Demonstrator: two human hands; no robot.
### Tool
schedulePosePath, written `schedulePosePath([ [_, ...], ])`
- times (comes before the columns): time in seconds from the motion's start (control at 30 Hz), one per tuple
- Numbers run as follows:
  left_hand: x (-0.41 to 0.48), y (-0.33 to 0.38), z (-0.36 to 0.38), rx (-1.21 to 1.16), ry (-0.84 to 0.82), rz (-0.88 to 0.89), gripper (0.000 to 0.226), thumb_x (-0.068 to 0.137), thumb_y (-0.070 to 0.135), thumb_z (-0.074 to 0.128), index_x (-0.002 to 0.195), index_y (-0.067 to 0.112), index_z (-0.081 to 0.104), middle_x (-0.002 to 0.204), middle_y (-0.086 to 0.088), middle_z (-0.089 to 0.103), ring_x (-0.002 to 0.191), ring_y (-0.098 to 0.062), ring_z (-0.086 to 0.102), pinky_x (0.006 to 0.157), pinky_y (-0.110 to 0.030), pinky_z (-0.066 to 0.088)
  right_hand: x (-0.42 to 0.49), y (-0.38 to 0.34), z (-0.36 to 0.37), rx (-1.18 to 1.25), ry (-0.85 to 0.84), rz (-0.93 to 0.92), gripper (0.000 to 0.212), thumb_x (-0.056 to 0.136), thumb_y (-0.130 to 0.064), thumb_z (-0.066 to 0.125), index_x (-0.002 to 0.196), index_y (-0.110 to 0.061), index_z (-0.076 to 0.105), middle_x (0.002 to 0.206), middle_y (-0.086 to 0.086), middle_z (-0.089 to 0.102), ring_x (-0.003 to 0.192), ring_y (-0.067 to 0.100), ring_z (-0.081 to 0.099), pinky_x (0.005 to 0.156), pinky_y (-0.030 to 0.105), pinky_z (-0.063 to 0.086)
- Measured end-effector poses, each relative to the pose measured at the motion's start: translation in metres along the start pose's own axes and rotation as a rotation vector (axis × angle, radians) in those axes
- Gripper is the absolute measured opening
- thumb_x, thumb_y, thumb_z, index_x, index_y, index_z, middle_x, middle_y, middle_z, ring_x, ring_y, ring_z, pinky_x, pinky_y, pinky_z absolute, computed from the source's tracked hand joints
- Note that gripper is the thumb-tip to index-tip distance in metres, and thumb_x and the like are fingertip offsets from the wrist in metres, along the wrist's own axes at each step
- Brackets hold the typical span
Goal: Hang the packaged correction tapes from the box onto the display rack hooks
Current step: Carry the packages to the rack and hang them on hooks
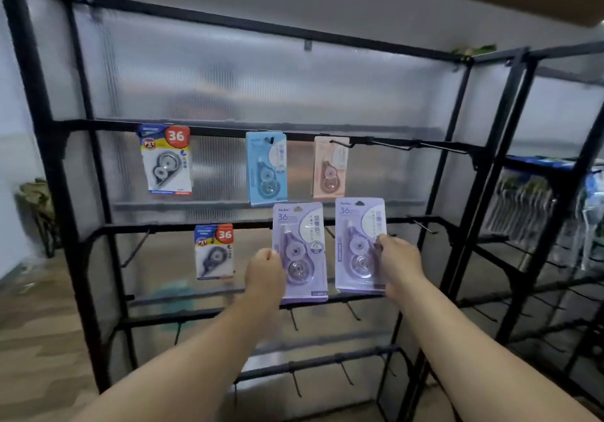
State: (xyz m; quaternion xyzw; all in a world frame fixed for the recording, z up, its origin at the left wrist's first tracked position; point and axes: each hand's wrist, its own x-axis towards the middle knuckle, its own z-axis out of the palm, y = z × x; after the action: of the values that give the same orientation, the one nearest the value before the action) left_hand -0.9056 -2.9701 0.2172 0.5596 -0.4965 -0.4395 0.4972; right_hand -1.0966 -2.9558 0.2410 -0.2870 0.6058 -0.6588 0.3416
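Frosted ribbed plastic panels back a black metal display rack, w/ four hung carded tapes on the upper rails. Both hands are up front, one pack each. Left hand curls its fingers round the left edge of the left purple carded correction tape pack. Right hand pinches the right edge of the right purple carded pack, fingertips pressed together. Both packs are upright, long axis vertical, hang holes at the top, above the fingers and approx. level w/ the second black rail. A bare black wire hook pokes out just up and right of the right hand, so that hand's nearer and prob. goes first. Box not in view.
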Motion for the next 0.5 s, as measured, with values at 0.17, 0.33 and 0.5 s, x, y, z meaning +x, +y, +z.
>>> schedulePosePath([
  [0.17, -0.004, 0.026, 0.093, -0.13, 0.003, -0.094, 0.025, 0.101, 0.014, 0.033, 0.093, 0.0, 0.052, 0.083, -0.015, 0.055, 0.068, -0.016, 0.053, 0.058, -0.027, 0.045, 0.085, -0.039, -0.051, -0.071, 0.026, -0.065, 0.025, 0.089, -0.009, 0.047, 0.065, -0.009, 0.053, 0.077, 0.009, 0.058, 0.067, 0.022, 0.049, 0.06, 0.03, 0.036],
  [0.33, 0.001, 0.042, 0.138, -0.123, 0.053, -0.113, 0.03, 0.101, 0.017, 0.035, 0.103, -0.006, 0.054, 0.097, -0.022, 0.061, 0.075, -0.02, 0.059, 0.062, -0.028, 0.049, 0.15, -0.073, -0.063, 0.006, 0.053, -0.079, 0.023, 0.082, -0.015, 0.049, 0.059, -0.012, 0.051, 0.074, 0.01, 0.057, 0.072, 0.024, 0.051, 0.066, 0.036, 0.038],
  [0.5, 0.013, 0.059, 0.156, -0.115, 0.09, -0.083, 0.028, 0.1, 0.017, 0.035, 0.096, -0.003, 0.054, 0.097, -0.021, 0.062, 0.084, -0.026, 0.059, 0.075, -0.039, 0.054, 0.176, -0.084, -0.054, -0.05, 0.091, -0.194, 0.029, 0.086, -0.025, 0.048, 0.059, -0.015, 0.054, 0.076, 0.007, 0.06, 0.074, 0.026, 0.056, 0.07, 0.037, 0.048],
])
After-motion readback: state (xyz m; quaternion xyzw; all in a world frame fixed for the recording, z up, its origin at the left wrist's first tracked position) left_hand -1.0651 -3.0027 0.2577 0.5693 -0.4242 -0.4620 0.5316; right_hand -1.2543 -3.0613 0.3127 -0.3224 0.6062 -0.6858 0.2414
